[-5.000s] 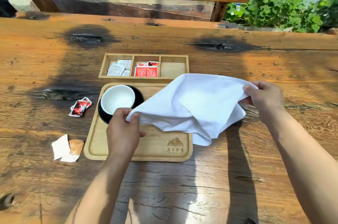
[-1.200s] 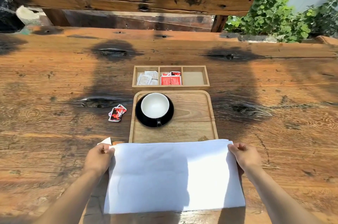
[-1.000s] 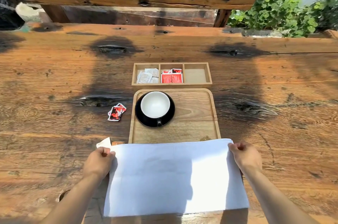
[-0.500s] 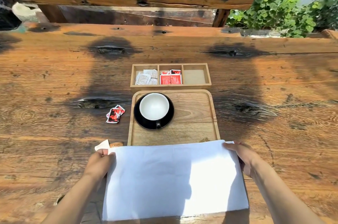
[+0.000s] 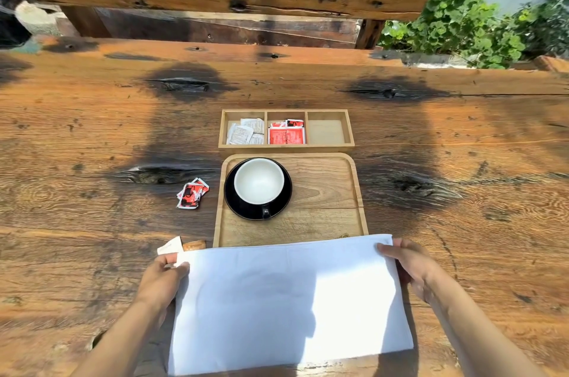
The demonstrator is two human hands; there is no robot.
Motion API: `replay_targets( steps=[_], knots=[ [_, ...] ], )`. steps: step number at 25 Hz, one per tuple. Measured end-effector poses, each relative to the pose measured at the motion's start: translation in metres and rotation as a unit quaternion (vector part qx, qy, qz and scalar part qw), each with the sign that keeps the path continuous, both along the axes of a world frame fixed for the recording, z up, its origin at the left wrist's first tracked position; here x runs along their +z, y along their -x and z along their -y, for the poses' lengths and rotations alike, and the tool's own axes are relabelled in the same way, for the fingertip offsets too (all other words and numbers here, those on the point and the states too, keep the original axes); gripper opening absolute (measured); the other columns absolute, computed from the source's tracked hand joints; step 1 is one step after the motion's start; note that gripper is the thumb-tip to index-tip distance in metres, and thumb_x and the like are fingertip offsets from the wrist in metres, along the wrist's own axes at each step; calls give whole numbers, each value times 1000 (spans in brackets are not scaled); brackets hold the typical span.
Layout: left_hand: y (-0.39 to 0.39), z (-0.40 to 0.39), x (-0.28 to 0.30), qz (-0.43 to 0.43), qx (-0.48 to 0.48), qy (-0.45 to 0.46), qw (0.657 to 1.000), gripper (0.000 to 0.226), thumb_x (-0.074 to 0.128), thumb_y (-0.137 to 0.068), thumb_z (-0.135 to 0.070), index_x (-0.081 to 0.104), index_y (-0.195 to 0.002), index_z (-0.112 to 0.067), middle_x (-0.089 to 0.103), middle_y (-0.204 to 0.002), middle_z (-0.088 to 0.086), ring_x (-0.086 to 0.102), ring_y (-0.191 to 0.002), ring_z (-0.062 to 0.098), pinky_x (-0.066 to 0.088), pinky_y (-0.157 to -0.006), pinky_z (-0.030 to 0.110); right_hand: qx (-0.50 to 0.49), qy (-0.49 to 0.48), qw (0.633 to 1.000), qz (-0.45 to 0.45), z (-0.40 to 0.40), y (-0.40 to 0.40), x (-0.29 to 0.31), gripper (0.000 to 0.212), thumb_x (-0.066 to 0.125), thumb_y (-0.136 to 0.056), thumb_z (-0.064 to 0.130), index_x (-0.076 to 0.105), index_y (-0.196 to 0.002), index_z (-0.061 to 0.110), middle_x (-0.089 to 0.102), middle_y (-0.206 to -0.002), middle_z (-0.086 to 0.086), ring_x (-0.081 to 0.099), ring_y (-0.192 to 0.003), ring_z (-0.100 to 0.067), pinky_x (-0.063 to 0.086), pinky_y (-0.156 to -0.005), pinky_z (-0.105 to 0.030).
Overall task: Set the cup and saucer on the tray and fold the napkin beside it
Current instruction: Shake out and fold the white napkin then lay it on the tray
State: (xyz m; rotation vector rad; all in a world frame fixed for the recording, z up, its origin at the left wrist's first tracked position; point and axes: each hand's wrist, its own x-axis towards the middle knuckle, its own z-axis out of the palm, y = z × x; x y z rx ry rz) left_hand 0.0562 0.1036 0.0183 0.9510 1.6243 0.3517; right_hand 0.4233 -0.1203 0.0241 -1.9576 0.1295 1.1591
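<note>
A white napkin point(image 5: 289, 299) lies spread as a wide rectangle on the near table, its far edge over the near rim of the wooden tray point(image 5: 326, 192). My left hand point(image 5: 161, 279) pinches the napkin's far left corner. My right hand point(image 5: 409, 265) rests at the far right corner, fingers loosened along the side edge. A white cup point(image 5: 259, 181) stands on a black saucer point(image 5: 284, 192) in the tray's left half, handle toward me.
A three-compartment wooden box point(image 5: 286, 128) holds white and red sachets behind the tray. Loose red sachets point(image 5: 192, 193) lie left of the tray. A white and brown packet point(image 5: 180, 245) sits by my left hand. A wooden bench back and green plants stand beyond the table.
Five seconds ago the napkin hung in the air over the tray; now it lies flat in front of it. In the last half second my right hand's fingers have spread along the edge.
</note>
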Motion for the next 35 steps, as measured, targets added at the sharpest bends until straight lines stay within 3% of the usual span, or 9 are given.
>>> replay_targets(
  steps=[4, 6, 8, 10, 12, 19, 25, 31, 35],
  knots=[
    [7, -3, -8, 5, 6, 28, 1000, 21, 58, -93, -10, 56, -72, -12, 60, -49, -2, 49, -52, 18, 32, -51, 28, -30, -32, 997, 56, 0, 4, 3, 21, 75, -80, 17, 67, -97, 9, 73, -88, -8, 67, -79, -23, 54, -75, -34],
    [9, -3, -10, 13, 11, 33, 999, 19, 58, -93, -12, 60, -74, -10, 64, -53, -1, 53, -55, 17, 34, -53, 29, -28, -35, 996, 74, 0, 7, 5, 12, 72, -82, 20, 67, -85, 10, 70, -75, -4, 65, -62, -15, 52, -58, -25],
    [10, -2, -11, 27, 21, 28, 999, 19, 58, -93, -11, 62, -75, -8, 69, -55, -1, 58, -58, 17, 39, -55, 29, -21, -31, 996, 87, 2, 10, 6, 20, 68, -86, 24, 66, -80, 5, 63, -58, -1, 56, -45, -14, 40, -35, -18],
    [11, -2, -12, 38, 27, 24, 999, 21, 58, -93, -10, 61, -72, -9, 69, -52, -4, 61, -53, 14, 44, -52, 27, -12, -19, 996, 91, 3, 12, 6, 25, 65, -88, 29, 64, -78, 5, 57, -56, -3, 49, -47, -18, 33, -31, -16],
    [11, -2, -12, 48, 33, 24, 998, 21, 59, -92, -10, 61, -70, -9, 69, -52, -4, 61, -46, 10, 45, -52, 27, -14, -17, 996, 90, 3, 13, 6, 27, 64, -89, 30, 61, -71, 10, 55, -56, -3, 45, -49, -18, 33, -36, -19],
    [17, 1, -9, 70, 22, 13, 997, 9, 71, -83, -11, 67, -75, -11, 69, -57, -6, 57, -54, 12, 40, -58, 28, -43, -23, 996, 76, 7, 13, 7, 31, 62, -90, 27, 55, -65, 11, 54, -64, -5, 46, -62, -20, 36, -57, -31],
    [22, -1, 4, 73, -37, 5, 997, 11, 66, -88, -21, 70, -81, -15, 61, -63, -6, 47, -61, 11, 37, -57, 27, -8, -58, 998, 38, 14, 13, 24, 20, 71, -82, 24, 64, -82, 5, 70, -77, -12, 63, -68, -28, 47, -62, -34],
    [20, -25, 42, 56, -20, -113, 992, 23, 61, -92, -12, 65, -69, -10, 53, -55, 3, 43, -58, 21, 36, -59, 34, 9, -88, 993, 75, 17, 24, 47, 24, 70, -83, 18, 57, -66, 9, 58, -62, -9, 51, -60, -24, 39, -62, -36],
    [20, -49, 90, 24, -64, -213, 975, 17, 62, -91, -23, 69, -79, -12, 61, -70, 2, 51, -66, 19, 42, -61, 31, 40, -117, 987, 102, 14, 39, 67, 9, 68, -85, 10, 61, -82, 5, 50, -68, -9, 46, -65, -21, 39, -63, -32]
  ],
)
